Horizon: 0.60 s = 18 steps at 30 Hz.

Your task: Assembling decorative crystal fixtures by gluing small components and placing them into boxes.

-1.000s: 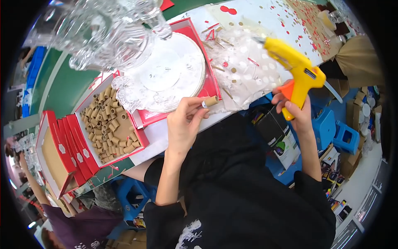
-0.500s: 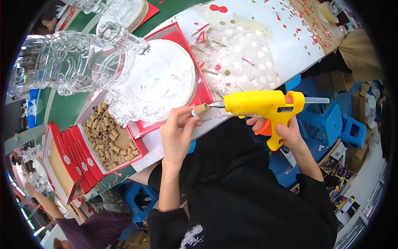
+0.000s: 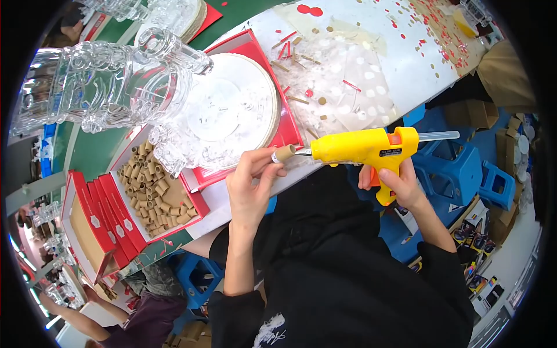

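A small brown cardboard tube [image 3: 284, 153] is sitting between the two hands, just over the near edge of the white tabletop [image 3: 400, 69]. The left hand [image 3: 250, 188] is pinching the tube with its fingertips, so its grip is closed tight around it. The metal tip of a yellow glue gun [image 3: 366, 148] is pointing left and touching the open end of the tube. The right hand [image 3: 396, 183] is wrapping its grip all the way around the gun's handle, with a finger on the orange trigger. A clear glue stick is poking out of the back of the gun, to the right.

Just left of the tube, a red tray [image 3: 290, 130] is holding a round white plate [image 3: 232, 110] with a bumpy clear glass edge. Nearer and farther left, a red box [image 3: 196, 204] is holding lots more little brown tubes. Red box lids [image 3: 110, 223] are leaning next to it. A big clear glass bottle [image 3: 110, 87] is lying on its side at the far left. Tiny red and brown bits are lying all over the tabletop on the far right. Blue plastic stools [image 3: 464, 168] are standing on the floor to the right.
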Tool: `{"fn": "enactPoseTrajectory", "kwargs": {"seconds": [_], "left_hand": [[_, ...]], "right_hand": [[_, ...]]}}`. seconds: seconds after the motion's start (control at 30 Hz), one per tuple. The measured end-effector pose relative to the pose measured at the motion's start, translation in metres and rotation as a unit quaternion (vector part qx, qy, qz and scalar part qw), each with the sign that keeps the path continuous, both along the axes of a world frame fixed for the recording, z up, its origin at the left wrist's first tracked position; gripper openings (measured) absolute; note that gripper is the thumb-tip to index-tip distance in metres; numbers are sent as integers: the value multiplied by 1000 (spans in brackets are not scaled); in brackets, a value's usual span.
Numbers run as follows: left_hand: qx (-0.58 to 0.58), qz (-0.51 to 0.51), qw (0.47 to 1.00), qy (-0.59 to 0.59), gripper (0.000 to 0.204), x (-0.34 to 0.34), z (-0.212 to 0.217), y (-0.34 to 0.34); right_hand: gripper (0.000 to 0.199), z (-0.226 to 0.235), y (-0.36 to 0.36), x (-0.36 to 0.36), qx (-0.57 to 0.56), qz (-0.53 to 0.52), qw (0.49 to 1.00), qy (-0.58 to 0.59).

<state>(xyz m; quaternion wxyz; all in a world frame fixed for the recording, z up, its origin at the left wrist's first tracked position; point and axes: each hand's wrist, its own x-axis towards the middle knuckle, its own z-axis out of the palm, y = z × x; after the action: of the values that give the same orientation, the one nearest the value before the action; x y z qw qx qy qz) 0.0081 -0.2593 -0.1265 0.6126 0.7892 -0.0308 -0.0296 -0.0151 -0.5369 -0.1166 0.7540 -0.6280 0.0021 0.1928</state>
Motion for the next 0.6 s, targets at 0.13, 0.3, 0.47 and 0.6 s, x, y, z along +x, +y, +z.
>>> {"fn": "enactPoseTrajectory", "kwargs": {"seconds": [0.13,0.3,0.47,0.6], "left_hand": [[1,0,1000,4,20,-1,0,2],[-7,2,1000,3,19,0,-1,1],[-13,2,1000,7,20,0,-2,1],[-11,-2,1000,-2,20,0,-2,1]], "right_hand": [[50,2,4,0,5,-18,1000,-3],[49,2,5,3,4,-8,1000,-6],[46,2,8,6,3,-12,1000,-12],[45,-1,6,7,-21,-13,1000,-18]]}}
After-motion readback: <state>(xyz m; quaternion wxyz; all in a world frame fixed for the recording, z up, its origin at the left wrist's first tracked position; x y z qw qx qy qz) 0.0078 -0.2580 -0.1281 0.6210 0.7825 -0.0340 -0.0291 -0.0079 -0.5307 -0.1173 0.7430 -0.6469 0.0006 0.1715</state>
